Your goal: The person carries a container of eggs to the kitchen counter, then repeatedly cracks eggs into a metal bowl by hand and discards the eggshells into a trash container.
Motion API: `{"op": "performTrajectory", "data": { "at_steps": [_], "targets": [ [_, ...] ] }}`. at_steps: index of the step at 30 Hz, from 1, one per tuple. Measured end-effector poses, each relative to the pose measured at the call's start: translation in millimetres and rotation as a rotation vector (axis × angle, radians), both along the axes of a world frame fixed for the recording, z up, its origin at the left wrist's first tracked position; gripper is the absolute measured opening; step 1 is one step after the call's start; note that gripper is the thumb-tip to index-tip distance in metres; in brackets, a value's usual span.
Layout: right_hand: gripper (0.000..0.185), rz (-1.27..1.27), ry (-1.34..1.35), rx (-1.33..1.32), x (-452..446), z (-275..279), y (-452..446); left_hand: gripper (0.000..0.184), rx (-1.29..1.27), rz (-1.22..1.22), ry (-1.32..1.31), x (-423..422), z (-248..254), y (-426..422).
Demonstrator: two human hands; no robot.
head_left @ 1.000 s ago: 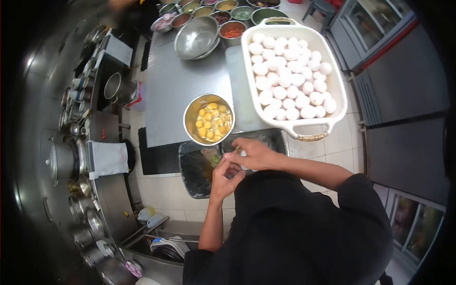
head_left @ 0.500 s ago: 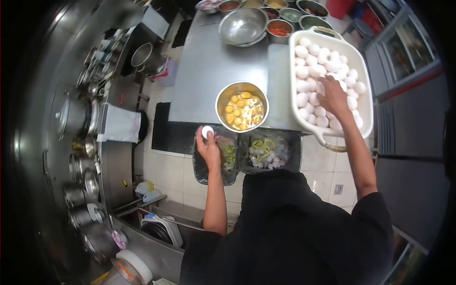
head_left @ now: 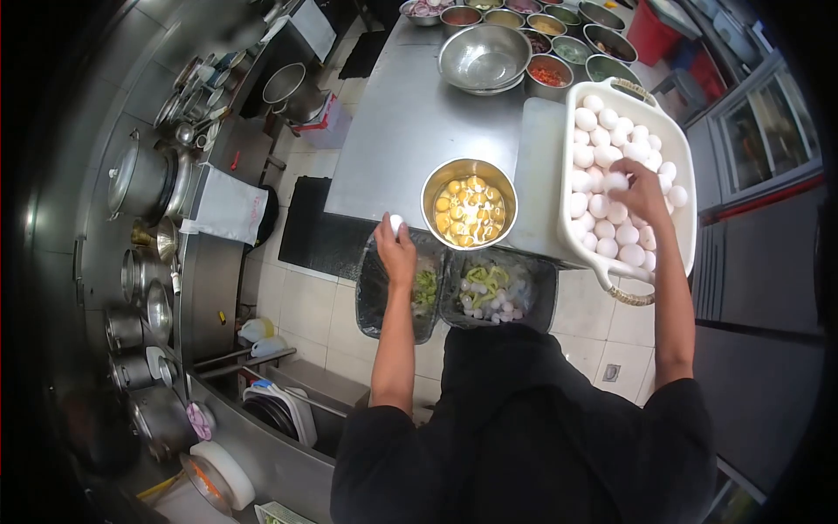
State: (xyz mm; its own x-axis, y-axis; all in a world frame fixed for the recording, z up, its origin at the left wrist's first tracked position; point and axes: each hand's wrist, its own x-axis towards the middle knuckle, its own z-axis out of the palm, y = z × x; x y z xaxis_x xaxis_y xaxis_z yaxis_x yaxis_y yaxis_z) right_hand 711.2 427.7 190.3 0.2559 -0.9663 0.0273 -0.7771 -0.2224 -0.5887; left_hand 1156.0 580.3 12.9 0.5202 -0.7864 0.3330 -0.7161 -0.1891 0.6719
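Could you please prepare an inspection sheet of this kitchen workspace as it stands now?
Surface: metal table, with a pale board along its right side.
Job's things: pot of yolks at the near edge; white tub of eggs.
Clutter: food bowls and a large metal bowl crowd the far end.
Hands: left hand holds an egg; right hand is in the tub, fingers at another egg, grip unclear.
Cables: nothing seen.
Surroundings: two black bins with green scraps below the near edge; tiled floor.

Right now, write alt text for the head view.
A person's left hand holds a white egg, with the right hand among more eggs in a white basket. Between the hands, a metal pot holds raw yolks.
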Motion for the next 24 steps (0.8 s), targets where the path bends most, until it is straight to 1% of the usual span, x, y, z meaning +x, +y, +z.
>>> {"op": "performTrajectory", "data": {
  "at_steps": [1, 2, 3, 4, 6, 7, 8, 9, 10, 11, 12, 13, 14, 15, 18, 20, 24],
  "targets": [
    [0.042, -0.036, -0.213, 0.012, -3, -5, -8, 0.045, -0.019, 0.004, 0.054, 0, 10, 2],
    [0.033, -0.206, -0.553, 0.241, 18, 24, 2, 0.044, -0.041, 0.004, 0.106, 1, 21, 1],
    [0.032, -0.193, -0.882, 0.312, 25, 28, 3, 0.043, -0.06, 0.0, 0.158, 1, 32, 0],
    [0.031, -0.175, -1.212, 0.376, 31, 29, 1, 0.042, -0.12, -0.032, 0.468, 1, 45, 0],
    [0.033, -0.105, -1.402, 0.472, 49, 32, 0, 0.039, -0.235, -0.096, 1.089, -1, 72, -2],
    [0.034, -0.068, -1.496, 0.518, 60, 35, 1, 0.037, -0.282, -0.161, 1.187, -5, 88, -1],
    [0.027, -0.047, -1.485, 0.501, 78, 35, 4, 0.038, -0.267, -0.228, 1.248, -9, 104, 0],
    [0.019, 0.068, -1.414, 0.497, 91, 29, 2, 0.038, -0.252, -0.295, 1.308, -13, 119, 1],
    [0.014, 0.119, -1.178, 0.43, 107, 26, 3, 0.039, -0.236, -0.363, 1.369, -16, 132, 0],
    [0.018, 0.142, -0.937, 0.305, 131, 41, 16, 0.042, -0.169, -0.428, 1.372, -18, 141, -1],
    [0.026, 0.157, -0.671, 0.341, 148, 61, 28, 0.04, -0.128, -0.471, 1.371, -23, 153, -3],
    [0.035, 0.425, -0.558, -0.004, 162, 42, 23, 0.038, -0.087, -0.515, 1.369, -29, 166, -6],
    [0.045, 0.487, -0.479, 0.02, 174, 51, 31, 0.036, -0.046, -0.556, 1.367, -33, 172, -8],
    [0.049, 0.566, -0.457, -0.042, 184, 54, 34, 0.033, -0.025, -0.586, 1.344, -35, 172, -12],
    [0.051, 0.748, -0.427, -0.02, 201, 42, 28, 0.026, 0.033, -0.658, 1.278, -41, 175, -23],
    [0.05, 0.743, -0.386, -0.015, 203, 45, 28, 0.022, 0.076, -0.673, 1.241, -46, 181, -28],
    [0.046, 0.716, -0.279, 0.037, 199, 58, 30, 0.025, 0.124, -0.711, 1.214, -46, 177, -36]
  ]
}}
